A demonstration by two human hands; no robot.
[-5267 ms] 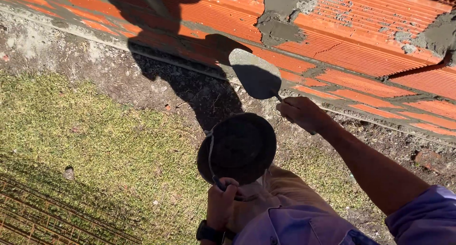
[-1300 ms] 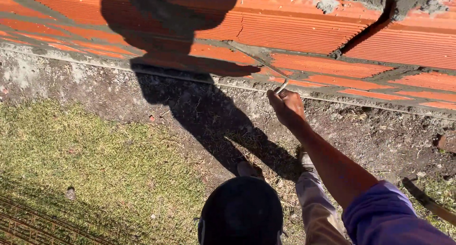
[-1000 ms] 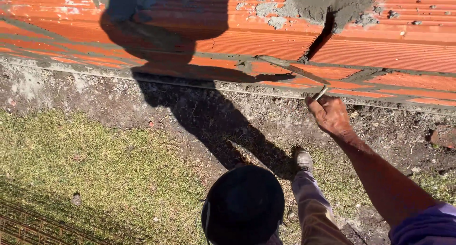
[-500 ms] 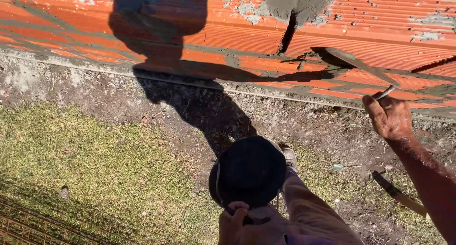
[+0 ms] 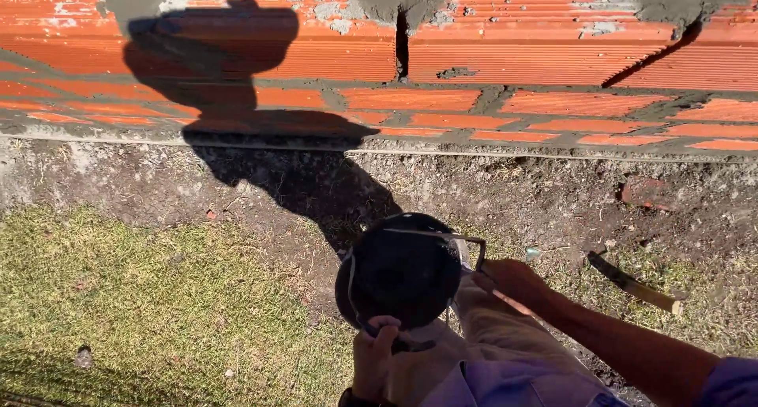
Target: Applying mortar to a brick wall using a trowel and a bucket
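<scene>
Trowel point(image 5: 442, 237) across bucket point(image 5: 399, 273) rim, grass point(image 5: 142, 312) leftward.

one black bucket point(image 5: 403, 273), one trowel point(image 5: 454, 245), one stick point(image 5: 636, 285), two hands point(image 5: 517, 281)

Sunlit red brick wall point(image 5: 442, 60) with grey mortar — bare soil point(image 5: 505, 194) below, then dry grass point(image 5: 134, 304).

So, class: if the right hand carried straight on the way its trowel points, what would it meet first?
The right hand aims its trowel leftward into the black bucket held by the left hand; the bucket's inside comes first, though depth is unclear.
</scene>
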